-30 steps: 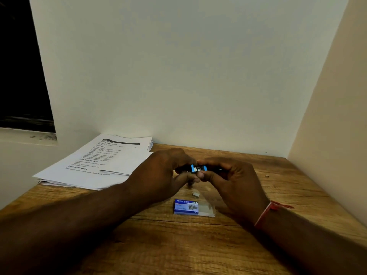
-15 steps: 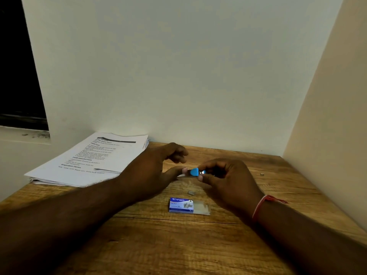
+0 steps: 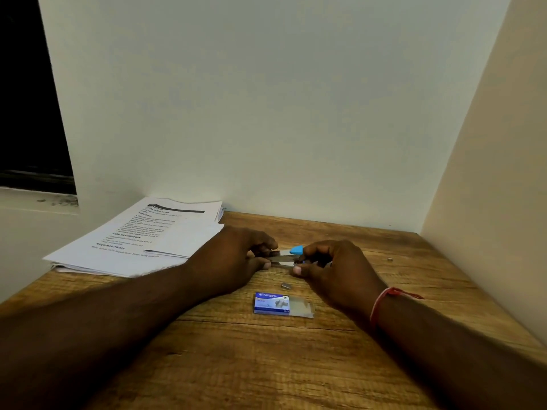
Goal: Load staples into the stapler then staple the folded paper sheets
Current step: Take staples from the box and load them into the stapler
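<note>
- The stapler (image 3: 291,255), small, with a blue cap and a bare metal channel, sat between my two hands just above the wooden counter (image 3: 266,365), near its middle.
- My right hand (image 3: 331,270) had its fingers (image 3: 297,270) clamped on the stapler's blue end, thumb underneath.
- My left hand (image 3: 236,255) pinched the metal end, thumb and fingertips closed on it; I could not tell whether a strip of staples lay between them.
- A short piece of staples (image 3: 286,285) lay loose on the counter just in front of the stapler.
- The blue staple box (image 3: 271,303) lay nearer to me, its clear inner tray (image 3: 302,308) slid out to the right.
- The stack of printed paper sheets (image 3: 142,238) rested at the far left corner, partly behind my left hand.
- A red thread (image 3: 381,300) circled my right wrist.
</note>
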